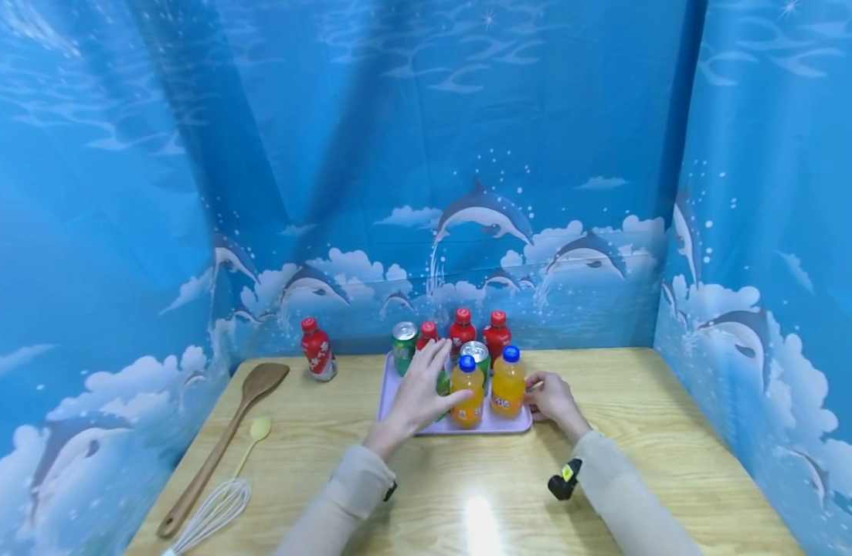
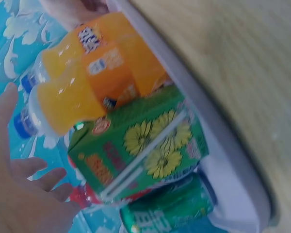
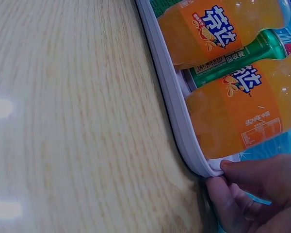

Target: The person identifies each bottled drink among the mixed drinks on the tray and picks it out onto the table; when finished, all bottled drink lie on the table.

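Above tray (image 1: 389, 386), left hand (image 1: 419, 395) unclenched; right (image 1: 554, 400) pinches rim (image 3: 198, 162).

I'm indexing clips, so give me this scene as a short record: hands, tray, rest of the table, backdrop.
left hand: extended over the tray
right hand: pinches tray's near right corner
tray load: two orange bottles, green carton, cans
left of tray: red bottle, spatula, yellow spoon, whisk
backdrop: dolphin curtain
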The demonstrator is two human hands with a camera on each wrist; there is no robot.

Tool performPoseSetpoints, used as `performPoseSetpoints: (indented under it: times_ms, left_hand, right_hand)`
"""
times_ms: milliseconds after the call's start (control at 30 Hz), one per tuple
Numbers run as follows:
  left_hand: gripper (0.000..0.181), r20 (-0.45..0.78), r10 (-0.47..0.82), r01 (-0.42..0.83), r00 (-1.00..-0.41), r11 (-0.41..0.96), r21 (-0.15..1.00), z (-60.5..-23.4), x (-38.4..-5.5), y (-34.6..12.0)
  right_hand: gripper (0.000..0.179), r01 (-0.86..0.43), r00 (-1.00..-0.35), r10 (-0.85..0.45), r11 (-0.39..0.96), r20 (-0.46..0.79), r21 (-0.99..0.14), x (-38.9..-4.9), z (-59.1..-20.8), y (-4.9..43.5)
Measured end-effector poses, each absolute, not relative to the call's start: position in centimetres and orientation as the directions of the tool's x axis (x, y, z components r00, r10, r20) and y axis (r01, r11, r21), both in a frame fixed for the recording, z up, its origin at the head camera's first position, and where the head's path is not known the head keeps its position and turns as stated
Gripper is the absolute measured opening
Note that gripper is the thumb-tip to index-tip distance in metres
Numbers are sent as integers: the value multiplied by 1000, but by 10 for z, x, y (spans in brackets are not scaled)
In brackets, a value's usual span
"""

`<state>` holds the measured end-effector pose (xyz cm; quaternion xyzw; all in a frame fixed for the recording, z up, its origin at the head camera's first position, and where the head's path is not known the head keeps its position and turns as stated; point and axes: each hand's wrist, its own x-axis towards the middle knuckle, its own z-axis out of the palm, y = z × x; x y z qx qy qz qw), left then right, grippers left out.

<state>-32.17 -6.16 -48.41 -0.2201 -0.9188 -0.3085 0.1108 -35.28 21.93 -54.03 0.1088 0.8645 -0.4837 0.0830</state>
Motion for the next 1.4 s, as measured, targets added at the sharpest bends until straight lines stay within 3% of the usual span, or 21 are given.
performPoseSetpoints:
  times_ms: [367,733,1133,1400]
  left_hand:
    - [89,388,362,507,-848,768,392,-505,-325,-54]
    - [67,499,299,524,-813,748,407,-511,-328,-51]
    - [65,558,323,585,-764,712,388,-512,-324,-47]
    - [69,547,314,589,-776,672,450,-502,-319,-44]
  right_hand:
    - [25,248,-968,96,501,-232,-829,-353,-542,220]
    - [25,255,-966,102,509,-236,-822,-353,-542,219]
    - [24,247,-969,98,495,-228,-833,-353,-542,220]
    - [25,246,-969,94,491,-230,-836,-352,-542,220]
